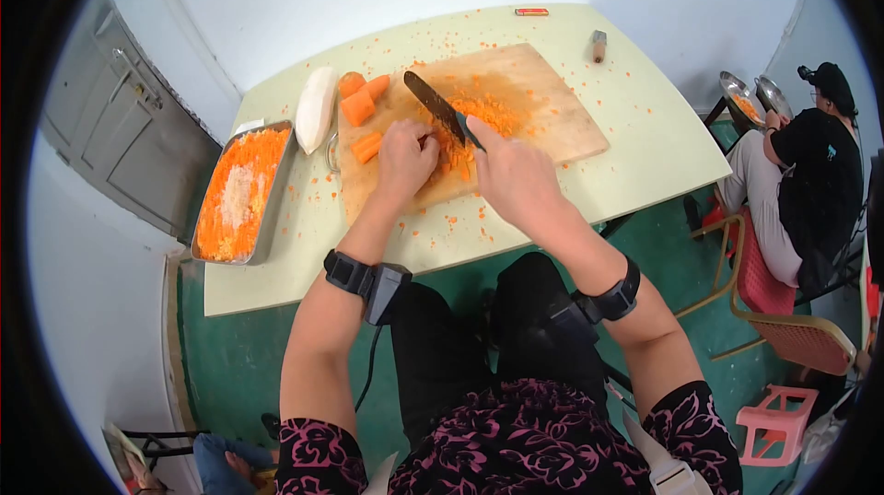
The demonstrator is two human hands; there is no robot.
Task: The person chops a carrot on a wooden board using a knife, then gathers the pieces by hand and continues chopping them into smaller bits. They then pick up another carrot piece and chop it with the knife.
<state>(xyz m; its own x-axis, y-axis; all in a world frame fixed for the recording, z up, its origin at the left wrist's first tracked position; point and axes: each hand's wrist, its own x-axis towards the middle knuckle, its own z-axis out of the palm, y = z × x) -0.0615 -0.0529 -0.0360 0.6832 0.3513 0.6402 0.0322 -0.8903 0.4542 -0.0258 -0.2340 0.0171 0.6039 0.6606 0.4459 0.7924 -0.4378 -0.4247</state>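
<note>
My right hand [517, 173] grips the handle of a dark-bladed knife [431, 97] over the wooden cutting board [562, 117]. Just left of the blade, my left hand [405, 159] rests on the board with its fingers curled; what they press on is hidden. Chopped carrot [488, 116] lies in a heap around the blade. Beside my left hand is a cut carrot piece [366, 147], and larger carrot chunks [358, 108] lie at the board's upper left edge.
A peeled white radish [316, 108] and a metal tray [277, 209] of chopped carrot stand at the left. A peeler-like tool [599, 46] and a red object [531, 11] lie at the back. A seated person [820, 163] is at the right, near a pink stool [776, 424].
</note>
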